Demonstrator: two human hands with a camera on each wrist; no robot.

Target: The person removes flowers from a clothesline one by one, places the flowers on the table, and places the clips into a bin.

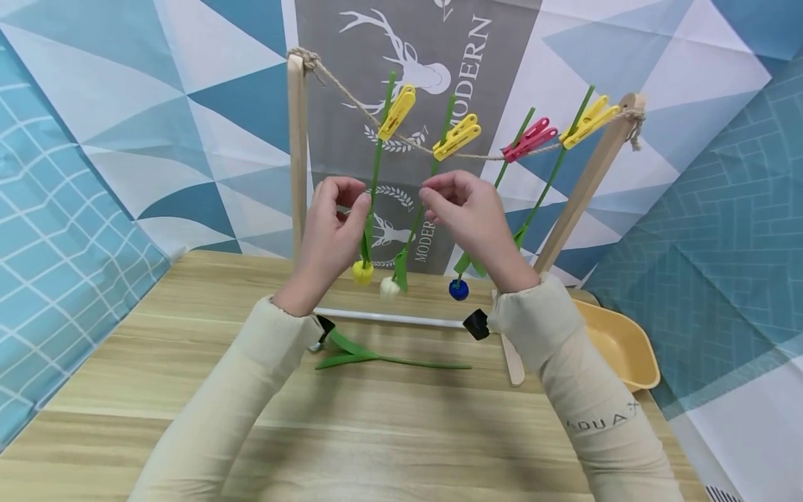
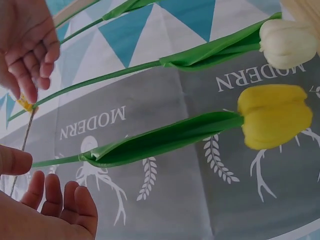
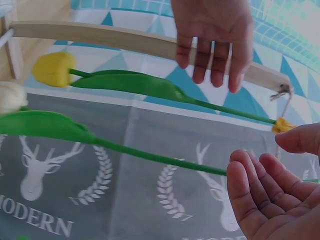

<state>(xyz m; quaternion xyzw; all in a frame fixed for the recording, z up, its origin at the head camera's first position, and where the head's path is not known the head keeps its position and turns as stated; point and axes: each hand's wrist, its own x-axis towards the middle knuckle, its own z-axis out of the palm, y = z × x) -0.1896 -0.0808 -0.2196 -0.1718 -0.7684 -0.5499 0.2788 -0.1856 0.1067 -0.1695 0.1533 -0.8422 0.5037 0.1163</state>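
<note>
My left hand point(image 1: 335, 223) is raised beside the stem of a hanging yellow tulip point(image 1: 362, 272), thumb apart from the loosely bent fingers. In the left wrist view that tulip's stem point(image 2: 57, 161) passes behind the thumb. Close to the stem of a white tulip point(image 1: 389, 288) hovers my right hand point(image 1: 467, 216), its thumb and fingers also apart with nothing between them. Both tulips hang head down from a rope point(image 1: 351, 94), each stem in a yellow clothespin point(image 1: 397, 113). Further right a red clothespin point(image 1: 530, 139) and another yellow clothespin point(image 1: 588, 123) hold two more stems, one ending in a blue tulip point(image 1: 459, 289).
Two wooden posts point(image 1: 297, 160) carry the rope, with a white rod point(image 1: 395, 318) low between them. On the table point(image 1: 401, 432) lies a green-stemmed flower point(image 1: 414, 362), its head hidden by the left sleeve. A yellow bin point(image 1: 617, 341) stands at the right, partly behind the right sleeve.
</note>
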